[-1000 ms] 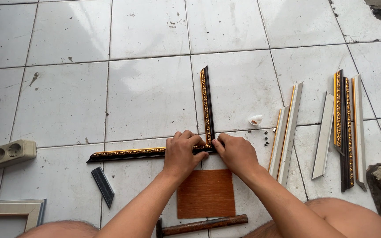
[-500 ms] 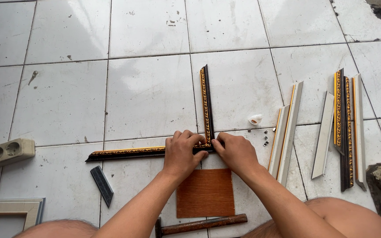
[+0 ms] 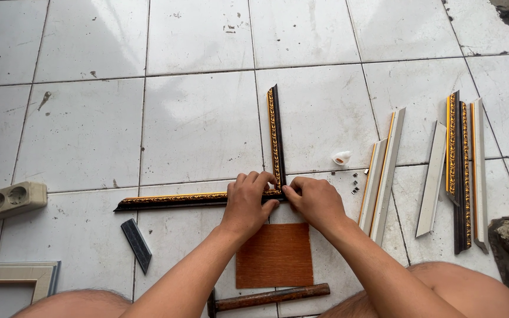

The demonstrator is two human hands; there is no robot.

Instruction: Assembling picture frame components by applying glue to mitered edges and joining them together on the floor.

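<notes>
Gold-trimmed dark moulding strips, two of them, meet in a corner at frame centre on the tiled floor (image 3: 195, 123). The left hand (image 3: 245, 203) pinches the horizontal strip (image 3: 172, 200), the right hand (image 3: 316, 200) the upright strip (image 3: 275, 135); fingers hide the joint. A hammer (image 3: 266, 298) below is cut off.

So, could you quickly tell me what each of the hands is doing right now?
Left hand: fingers curled, pressing on the horizontal frame strip at the corner joint.
Right hand: fingers closed, pinching the corner where the upright frame strip meets it.
</notes>
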